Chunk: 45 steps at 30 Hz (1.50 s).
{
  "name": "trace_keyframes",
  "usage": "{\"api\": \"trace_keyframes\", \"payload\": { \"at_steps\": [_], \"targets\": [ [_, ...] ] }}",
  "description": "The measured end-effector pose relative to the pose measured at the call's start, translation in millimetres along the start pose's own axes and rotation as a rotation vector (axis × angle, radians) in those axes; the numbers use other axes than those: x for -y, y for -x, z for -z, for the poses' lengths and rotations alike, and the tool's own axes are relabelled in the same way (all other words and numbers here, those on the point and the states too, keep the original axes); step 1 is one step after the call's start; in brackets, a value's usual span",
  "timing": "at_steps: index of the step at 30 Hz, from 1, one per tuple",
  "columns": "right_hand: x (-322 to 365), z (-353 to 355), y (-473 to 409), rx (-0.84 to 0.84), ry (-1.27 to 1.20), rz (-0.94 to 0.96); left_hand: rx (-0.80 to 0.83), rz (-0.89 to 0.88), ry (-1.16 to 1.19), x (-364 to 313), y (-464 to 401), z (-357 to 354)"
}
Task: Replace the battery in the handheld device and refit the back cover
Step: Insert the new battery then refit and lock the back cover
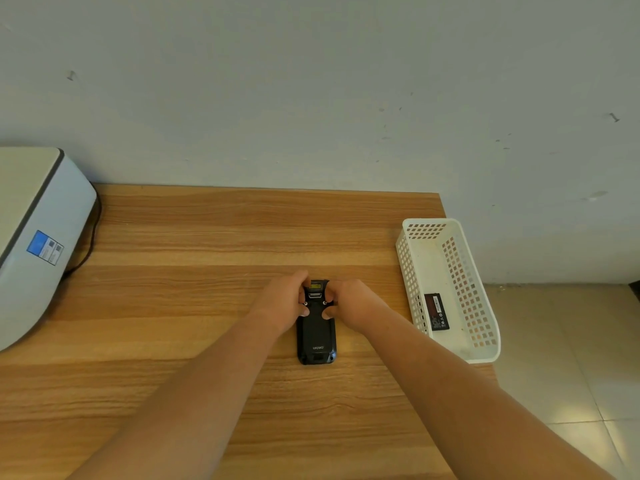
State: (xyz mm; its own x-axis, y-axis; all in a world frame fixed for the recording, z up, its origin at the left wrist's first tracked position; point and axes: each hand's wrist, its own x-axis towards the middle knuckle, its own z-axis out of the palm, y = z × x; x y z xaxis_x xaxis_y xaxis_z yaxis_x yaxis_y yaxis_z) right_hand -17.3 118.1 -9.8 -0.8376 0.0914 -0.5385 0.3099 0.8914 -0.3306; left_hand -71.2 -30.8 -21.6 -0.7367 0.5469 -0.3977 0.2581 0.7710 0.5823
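Right now my left hand (284, 299) and right hand (349, 304) pinch the handheld device's (317, 336) top, face-down on the counter (207, 237), fingers closed around its back cover (latches unclear). Uneven pressure could leave it unseated.

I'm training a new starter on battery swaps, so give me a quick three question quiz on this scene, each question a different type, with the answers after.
1. True or false: the handheld device lies face down on the table.
2. Where is the loose battery? A) in the white basket B) beside the printer C) in a hand
3. Which end of the device do the left hand and right hand grip?

Key: 1 true, its back with the logo faces up. 2 A. 3 The far end, one hand at each side near the two screws.
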Motion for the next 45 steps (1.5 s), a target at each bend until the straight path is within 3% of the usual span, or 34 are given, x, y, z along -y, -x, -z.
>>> {"api": "trace_keyframes", "payload": {
  "at_steps": [14,22,30,35,39,45],
  "targets": [
    [4,4,1,0.057,0.004,-0.027,-0.070,0.121,0.056,-6,8,-6],
    [15,17,-4,0.202,0.096,-0.076,-0.120,0.190,0.126,-4,11,-14],
    [15,15,-4,0.189,0.083,-0.107,-0.171,0.252,0.184,-1,13,-20],
    [9,1,-2,0.161,-0.041,-0.184,-0.179,0.269,0.200,0,13,-22],
    [-8,-17,12,-0.068,-0.458,-0.281,-0.157,0.287,0.203,1,13,-20],
    [-8,-14,7,0.020,-0.858,-0.444,-0.082,0.385,0.357,6,7,-17]
  ]
}}
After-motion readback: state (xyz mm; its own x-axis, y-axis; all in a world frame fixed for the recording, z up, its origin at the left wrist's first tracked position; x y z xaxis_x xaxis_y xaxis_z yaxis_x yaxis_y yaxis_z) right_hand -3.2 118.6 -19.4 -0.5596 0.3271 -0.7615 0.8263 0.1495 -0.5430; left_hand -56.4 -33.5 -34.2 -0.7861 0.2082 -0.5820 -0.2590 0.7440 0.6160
